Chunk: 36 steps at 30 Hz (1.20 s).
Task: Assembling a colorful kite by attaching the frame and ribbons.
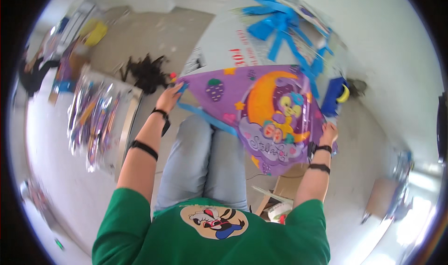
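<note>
This looks like a small workshop or packing room — a printed purple sheet at the edge of a white worktop strewn with blue strips suggests handwork. Bundles in clear plastic cover a side table, a dark heap lies on the plain grey floor — and another person appears far left.

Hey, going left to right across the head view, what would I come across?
Plastic-wrapped packets, the left hand, the purple printed sheet, the right hand, a brown boxy thing.
</note>
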Available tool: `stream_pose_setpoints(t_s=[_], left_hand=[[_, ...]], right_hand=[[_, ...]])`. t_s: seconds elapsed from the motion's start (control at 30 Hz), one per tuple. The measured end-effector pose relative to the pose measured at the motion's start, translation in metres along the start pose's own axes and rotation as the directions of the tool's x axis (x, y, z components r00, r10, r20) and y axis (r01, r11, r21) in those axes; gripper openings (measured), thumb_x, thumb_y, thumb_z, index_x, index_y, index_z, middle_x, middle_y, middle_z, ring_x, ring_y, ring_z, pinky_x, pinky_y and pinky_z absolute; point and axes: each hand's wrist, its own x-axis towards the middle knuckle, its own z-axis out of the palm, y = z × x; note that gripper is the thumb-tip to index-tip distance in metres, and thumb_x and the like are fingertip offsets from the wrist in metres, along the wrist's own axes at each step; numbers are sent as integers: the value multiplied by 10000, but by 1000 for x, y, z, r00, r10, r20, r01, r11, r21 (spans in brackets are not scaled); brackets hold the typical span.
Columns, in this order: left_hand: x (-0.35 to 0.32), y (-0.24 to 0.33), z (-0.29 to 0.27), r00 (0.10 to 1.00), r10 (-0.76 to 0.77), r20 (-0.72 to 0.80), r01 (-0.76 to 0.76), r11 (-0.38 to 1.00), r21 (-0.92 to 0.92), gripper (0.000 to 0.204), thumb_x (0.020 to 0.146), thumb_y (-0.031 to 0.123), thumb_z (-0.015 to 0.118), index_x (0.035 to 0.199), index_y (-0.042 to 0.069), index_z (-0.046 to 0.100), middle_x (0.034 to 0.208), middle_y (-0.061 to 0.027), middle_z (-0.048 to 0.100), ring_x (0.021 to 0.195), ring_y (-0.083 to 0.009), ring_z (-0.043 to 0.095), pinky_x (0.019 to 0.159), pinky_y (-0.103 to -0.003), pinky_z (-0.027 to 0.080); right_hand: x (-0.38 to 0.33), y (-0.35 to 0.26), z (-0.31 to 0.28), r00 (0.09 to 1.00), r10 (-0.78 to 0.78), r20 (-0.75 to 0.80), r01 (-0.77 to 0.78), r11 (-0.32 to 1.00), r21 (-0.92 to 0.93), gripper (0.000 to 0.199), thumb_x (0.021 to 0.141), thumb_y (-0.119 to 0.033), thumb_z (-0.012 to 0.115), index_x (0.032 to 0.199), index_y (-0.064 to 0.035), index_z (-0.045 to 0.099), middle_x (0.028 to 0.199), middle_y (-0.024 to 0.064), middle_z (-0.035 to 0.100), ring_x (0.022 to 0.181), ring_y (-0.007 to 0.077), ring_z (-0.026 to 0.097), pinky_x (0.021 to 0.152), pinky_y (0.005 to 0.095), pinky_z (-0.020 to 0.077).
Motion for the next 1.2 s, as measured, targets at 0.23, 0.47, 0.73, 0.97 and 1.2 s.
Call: stream_pose_setpoints(t_s=[0.23, 0.47, 0.73, 0.97, 1.2], left_hand=[[-19, -13, -5, 994, -37, -101, 35, 999, -20, 438, 861, 201, 569, 1267, 344, 487, 1040, -85, 597, 962, -273, 575, 799, -356, 456], [-20, 1, -7, 994, -88, -62, 84, 994, -69, 409, 863, 210, 579, 1237, 360, 512, 1120, -31, 599, 984, -259, 579, 817, -336, 461], [-26, 10, -17, 993, -114, -29, 111, 991, -79, 439, 858, 154, 573, 1258, 320, 504, 1057, -37, 602, 923, -254, 579, 787, -334, 464], [-27, 10, -17, 984, -174, -38, 170, 982, -86, 388, 859, 245, 578, 1208, 407, 532, 966, 1, 619, 953, -207, 584, 810, -399, 431], [-27, 12, -18, 985, -162, -55, 158, 984, -78, 365, 849, 275, 582, 1192, 397, 553, 1007, -6, 614, 969, -222, 581, 813, -406, 431]], right_hand=[[-128, -82, 160, 831, -47, 555, 235, 933, -273, 154, 865, -74, 562, 981, -3, 634, 825, 20, 607, 662, 76, 529, 601, 199, 443], [-222, -93, 316, 299, 89, 950, 500, 833, -236, 242, 818, -46, 583, 1055, -51, 630, 728, 0, 586, 640, 77, 540, 573, 229, 439], [-303, -62, 456, -230, 46, 972, 810, 563, 165, 279, 733, 16, 599, 982, -18, 478, 705, 87, 575, 670, 235, 580, 605, 333, 452], [-333, -46, 502, -403, 184, 896, 881, 342, 326, 213, 737, -24, 568, 924, -11, 467, 784, 202, 612, 785, 394, 594, 660, 449, 466], [-327, -36, 514, -435, 221, 873, 885, 284, 369, 234, 719, 15, 538, 929, -17, 441, 724, 184, 591, 718, 370, 582, 622, 416, 448]])
